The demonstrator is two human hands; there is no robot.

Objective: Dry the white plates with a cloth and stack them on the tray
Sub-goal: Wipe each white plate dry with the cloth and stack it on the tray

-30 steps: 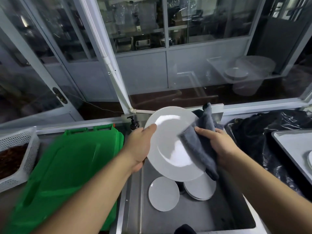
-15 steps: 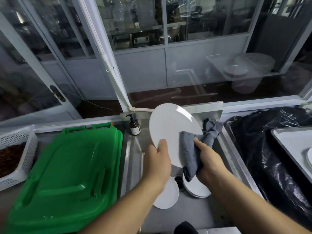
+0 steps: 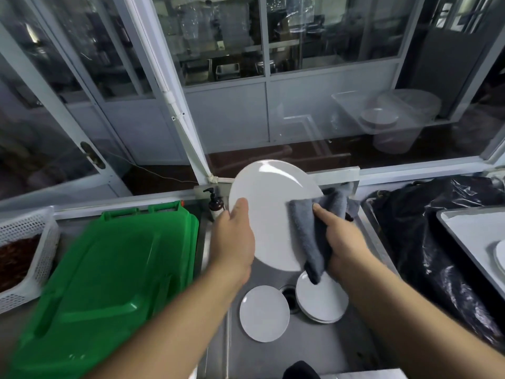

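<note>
- White, round and glossy, the large plate point(image 3: 270, 214) is held tilted above the steel sink point(image 3: 273, 356), its face turned toward the camera.
- Left hand point(image 3: 232, 239) grips the plate's left rim, thumb lying on the face, fingers hidden behind.
- Right hand point(image 3: 341, 239) clutches a grey fluffy cloth point(image 3: 308, 236) and presses it against the plate's right edge; the cloth wraps over that edge and hangs down below the hand.
- Both forearms reach in from the bottom corners.
- Down in the sink lie a small white plate point(image 3: 264, 313) and, beside it, a short stack of white plates point(image 3: 322, 302), with the drain between them.
- A grey tray point(image 3: 470, 236) at the far right carries a white plate at the frame edge.
- Left of the sink sit a green plastic bin lid point(image 3: 103, 269), a white mesh basket point(image 3: 30, 242) and a brown pump bottle point(image 3: 216, 203); a black plastic bag point(image 3: 426, 242) lies on the right.
- Glass-panelled partitions stand behind.
</note>
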